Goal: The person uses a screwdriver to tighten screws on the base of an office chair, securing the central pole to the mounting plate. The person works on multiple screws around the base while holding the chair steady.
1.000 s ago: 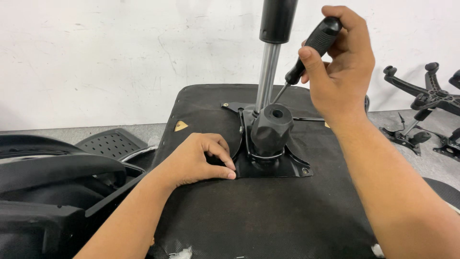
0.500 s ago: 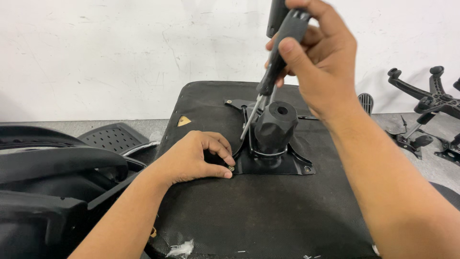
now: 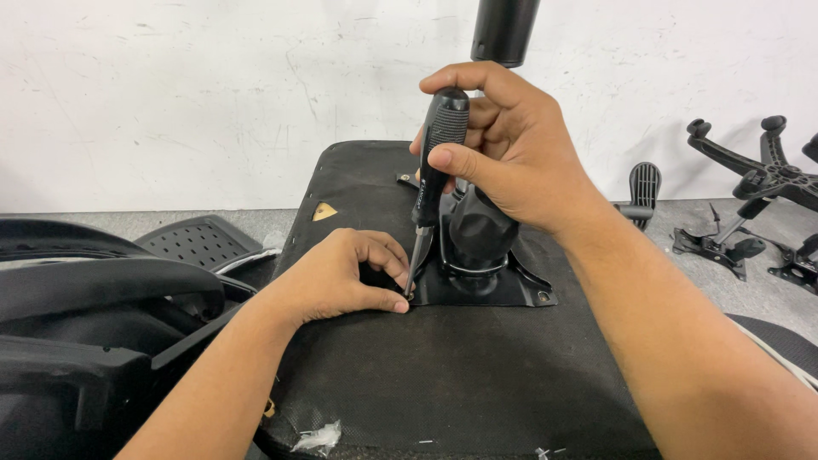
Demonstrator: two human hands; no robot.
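The right hand (image 3: 511,145) is holding a black screwdriver (image 3: 433,175). All its fingers are wrapping tight around the handle, and the thumb is lying across the front of it. The screwdriver is standing almost straight up, leaning just a little. Its metal tip is pointing down at the front left corner of a black metal plate (image 3: 503,290).

The left hand (image 3: 341,277) is lying on the upside-down chair seat (image 3: 443,375), right beside that corner. Its fingers are curling in, and the thumb and first finger are pinching together right at the screwdriver tip. Something small may be sitting between them, but it is too tiny to see, so I cannot tell what they are holding.

The metal plate is sitting flat on the middle of the seat bottom. A fat black knob-shaped part (image 3: 481,226) is sticking up from the plate, just behind the screwdriver. A black tube (image 3: 504,30) is showing above the right hand, near the top of the view.

The seat is covered in black cloth, with a small yellow triangle sticker (image 3: 324,210) near its back left side. Black chair parts (image 3: 94,298) are lying to the left. A black chair base with wheels arms (image 3: 758,170) is resting on the grey floor to the right, well apart from the hands. A white wall (image 3: 213,94) is standing behind everything.
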